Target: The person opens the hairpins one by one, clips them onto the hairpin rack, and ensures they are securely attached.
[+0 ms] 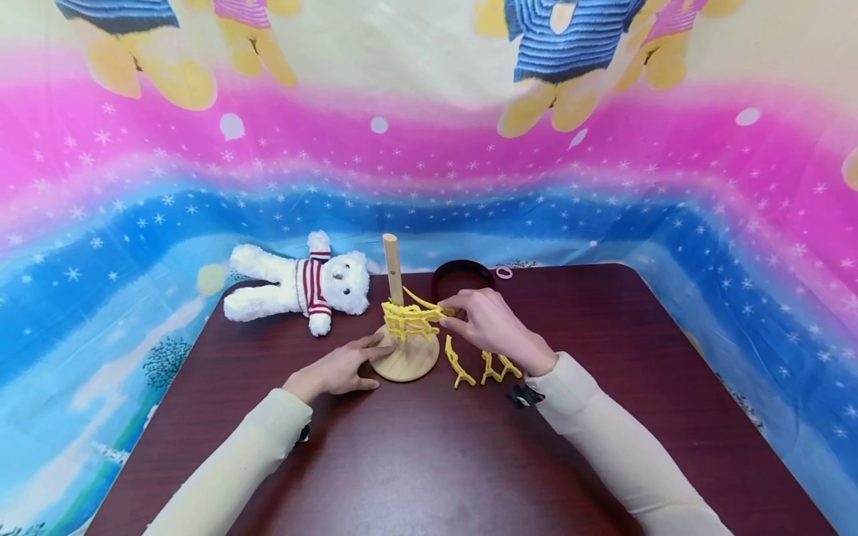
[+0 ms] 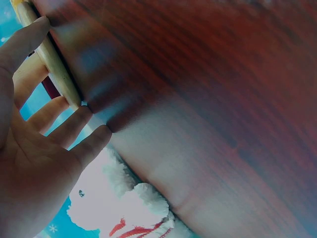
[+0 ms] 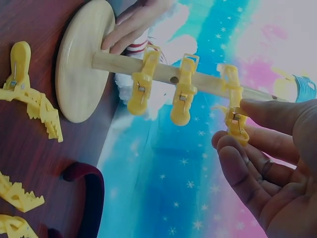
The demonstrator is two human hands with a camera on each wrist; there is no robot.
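A round wooden base [image 1: 409,368] carries an upright wooden post [image 1: 391,260]. My left hand [image 1: 340,366] rests at the base's left side, fingers spread and fairly straight; the left wrist view shows the hand [image 2: 44,144] touching the base's rim [image 2: 59,74]. Two yellow hair clips [image 3: 141,89] sit side by side on the post in the right wrist view. Nearer the post's top, my right hand [image 3: 267,163] pinches a third yellow hair clip [image 3: 237,121] between thumb and fingers. Its far end lies at the post; whether it grips the wood I cannot tell.
Several more yellow hair clips [image 1: 459,362] lie on the dark red table [image 1: 415,454], right of the base. Behind are a dark headband [image 1: 462,265] and a pink hair tie [image 1: 504,273]. A white teddy bear [image 1: 281,290] lies at the left, before a printed cloth backdrop [image 1: 429,167].
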